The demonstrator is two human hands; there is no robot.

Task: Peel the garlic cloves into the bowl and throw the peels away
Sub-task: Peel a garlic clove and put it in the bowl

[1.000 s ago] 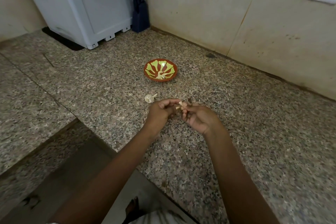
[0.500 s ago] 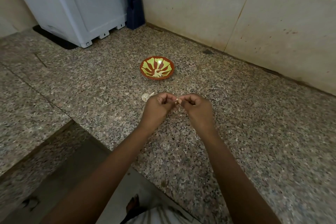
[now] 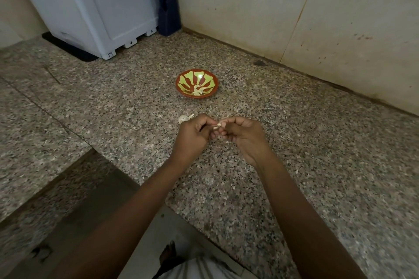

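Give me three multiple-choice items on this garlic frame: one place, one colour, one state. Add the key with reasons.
1. Where is the bowl?
A) on the counter, beyond the left hand and right hand
B) in a sink
C) on a shelf

2. What colours are inside the bowl?
A) blue and white
B) green on red-brown
C) plain black

3. Where is the garlic clove being worked?
A) lying in the bowl
B) pinched between both hands
C) lying on a plate

Key:
1 A, it stands on the granite past the fingertips.
2 B, green petal shapes show on a red-brown ground.
3 B, fingertips of both hands meet on it above the counter.
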